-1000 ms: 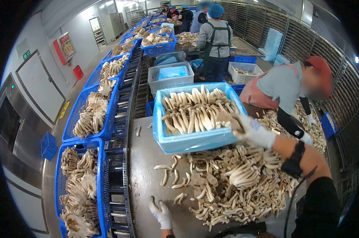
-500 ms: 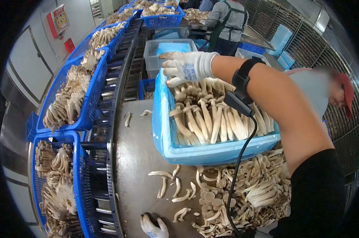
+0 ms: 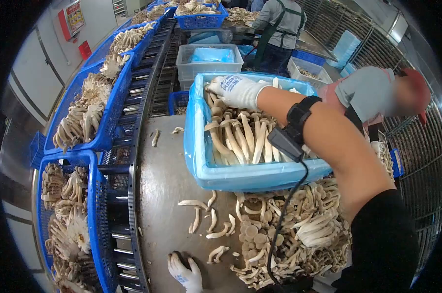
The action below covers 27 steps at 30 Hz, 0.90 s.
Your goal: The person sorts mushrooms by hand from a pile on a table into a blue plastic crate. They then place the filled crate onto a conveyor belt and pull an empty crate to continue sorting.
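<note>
My right hand (image 3: 238, 91), in a white glove, reaches into the far left corner of a light-blue box (image 3: 260, 181) lined with blue plastic film. Its fingers point down against the long-stemmed mushrooms (image 3: 243, 137) there, and the fingertips are mostly hidden. The mushrooms lie packed in rows, with stems towards me in front. My left hand (image 3: 184, 273), also gloved, rests low on the metal table (image 3: 164, 195), fingers and thumb apart, holding nothing. Several loose mushrooms (image 3: 218, 229) lie between it and the box.
A heap of mushrooms (image 3: 294, 234) borders the box's near side. Blue crates (image 3: 95, 195) of mushroom clusters line the roller conveyor (image 3: 128, 195) on the left. Clear bins (image 3: 208, 63) stand behind the box. One person (image 3: 362, 93) bends at the right; another (image 3: 279, 29) stands farther back.
My right hand has moved from the box's far left rim down into the corner over the mushrooms. My left hand stays on the table. The person at the right has shifted, showing more of the body.
</note>
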Tool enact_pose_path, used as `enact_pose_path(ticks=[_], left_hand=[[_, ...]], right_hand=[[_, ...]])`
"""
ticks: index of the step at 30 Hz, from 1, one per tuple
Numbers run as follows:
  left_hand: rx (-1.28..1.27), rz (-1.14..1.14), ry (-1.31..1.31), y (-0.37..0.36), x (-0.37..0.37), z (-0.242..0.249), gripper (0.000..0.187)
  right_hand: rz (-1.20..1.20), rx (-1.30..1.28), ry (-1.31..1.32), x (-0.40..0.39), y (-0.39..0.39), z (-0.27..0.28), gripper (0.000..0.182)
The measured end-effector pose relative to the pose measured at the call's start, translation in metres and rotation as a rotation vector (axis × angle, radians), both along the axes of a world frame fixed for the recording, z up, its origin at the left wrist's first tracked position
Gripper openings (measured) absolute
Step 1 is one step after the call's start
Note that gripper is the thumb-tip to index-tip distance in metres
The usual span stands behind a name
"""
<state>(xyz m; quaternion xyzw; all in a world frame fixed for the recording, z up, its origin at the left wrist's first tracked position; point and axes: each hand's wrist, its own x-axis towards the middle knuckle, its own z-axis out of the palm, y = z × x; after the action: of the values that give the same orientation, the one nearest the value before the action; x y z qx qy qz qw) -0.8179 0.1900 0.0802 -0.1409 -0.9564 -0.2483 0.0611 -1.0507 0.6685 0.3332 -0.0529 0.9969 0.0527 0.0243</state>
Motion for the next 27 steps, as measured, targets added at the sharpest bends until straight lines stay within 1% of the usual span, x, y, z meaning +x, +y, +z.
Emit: enact_pose_path(ticks=[1,2,3,4,5,6,7,8,9,11,12,13,14,15,16,17,18,19,20,21,22,23,24,25,26,27], left_hand=[[0.003,0.005,0.002,-0.002,0.002,-0.008,0.053],[0.0,0.008,-0.001,-0.002,0.001,-0.005,0.053],[-0.007,0.009,-0.007,-0.002,0.001,-0.002,0.053],[-0.001,0.021,-0.009,0.001,-0.001,0.003,0.053],[-0.001,0.02,-0.025,0.003,0.0,0.008,0.053],[-0.001,0.015,-0.006,0.002,0.001,0.008,0.054],[0.007,0.006,0.018,0.002,0.002,0.005,0.055],[0.022,-0.02,0.017,0.001,0.002,0.004,0.055],[0.041,-0.038,0.028,0.001,0.001,0.003,0.056],[0.073,-0.056,-0.01,0.0,0.0,0.002,0.056],[0.089,-0.066,-0.027,-0.002,0.001,0.002,0.055],[0.285,-0.027,-0.121,-0.002,0.002,-0.004,0.055],[0.482,0.017,-0.219,0.0,0.003,-0.011,0.055],[0.681,0.065,-0.317,0.006,0.007,-0.011,0.055],[0.71,0.094,-0.331,0.018,0.017,0.006,0.057],[0.682,0.111,-0.301,0.03,0.03,0.023,0.058],[0.655,0.124,-0.271,0.044,0.044,0.037,0.059],[0.628,0.138,-0.24,0.059,0.06,0.047,0.059],[0.693,0.062,-0.198,0.072,0.077,0.054,0.059],[0.908,0.024,-0.221,0.1,0.102,0.082,0.058],[0.877,-0.125,-0.178,0.11,0.116,0.089,0.057],[0.845,-0.268,-0.131,0.122,0.128,0.099,0.056],[0.703,-0.348,-0.126,0.131,0.141,0.114,0.055],[0.616,-0.503,-0.06,0.143,0.147,0.12,0.054],[0.596,-0.572,-0.166,0.159,0.155,0.135,0.051],[0.57,-0.639,-0.272,0.175,0.166,0.154,0.049]], right_hand=[[-0.011,0.016,-0.014,0.001,-0.002,0.005,0.039],[-0.023,0.027,-0.033,0.004,-0.005,0.008,0.04],[0.015,0.191,-0.033,0.016,-0.011,0.026,0.04],[-0.028,0.172,-0.11,0.016,-0.003,0.04,0.042],[0.037,-0.16,0.23,0.031,0.022,0.029,0.042],[0.013,-0.048,0.106,0.058,0.012,0.066,0.045],[-0.017,-0.076,0.192,0.096,0.011,0.084,0.043],[-0.005,-0.134,0.242,0.14,0.015,0.1,0.046],[-0.018,-0.139,0.312,0.187,0.02,0.101,0.047],[0.283,0.338,0.327,0.291,0.04,0.105,0.045],[0.058,0.026,0.219,0.346,0.023,0.109,0.041],[-0.178,-0.28,0.184,0.401,0.006,0.113,0.036],[-0.206,-0.071,0.17,0.457,-0.003,0.112,0.044],[-0.379,-0.141,0.045,0.509,-0.009,0.106,0.048],[-0.627,-0.512,-0.017,0.552,-0.019,0.099,0.052],[-0.792,-0.717,-0.05,0.599,-0.022,0.079,0.056],[-0.896,-0.861,-0.014,0.642,-0.027,0.058,0.06],[-0.962,-0.922,0.01,0.68,-0.031,0.036,0.063],[-1.073,-1.247,0.097,0.708,-0.044,0.006,0.064],[-1.185,-1.561,0.222,0.737,-0.057,-0.024,0.066],[-1.208,-1.724,0.195,0.746,-0.076,-0.039,0.061],[-1.333,-2.024,0.346,0.745,-0.092,-0.067,0.055],[-1.195,-1.777,0.042,0.752,-0.106,-0.078,0.053],[-0.767,-1.471,0.058,0.754,-0.119,-0.118,0.051],[-0.694,-1.265,-0.021,0.742,-0.133,-0.141,0.046],[-0.672,-1.282,-0.224,0.73,-0.14,-0.161,0.045]])
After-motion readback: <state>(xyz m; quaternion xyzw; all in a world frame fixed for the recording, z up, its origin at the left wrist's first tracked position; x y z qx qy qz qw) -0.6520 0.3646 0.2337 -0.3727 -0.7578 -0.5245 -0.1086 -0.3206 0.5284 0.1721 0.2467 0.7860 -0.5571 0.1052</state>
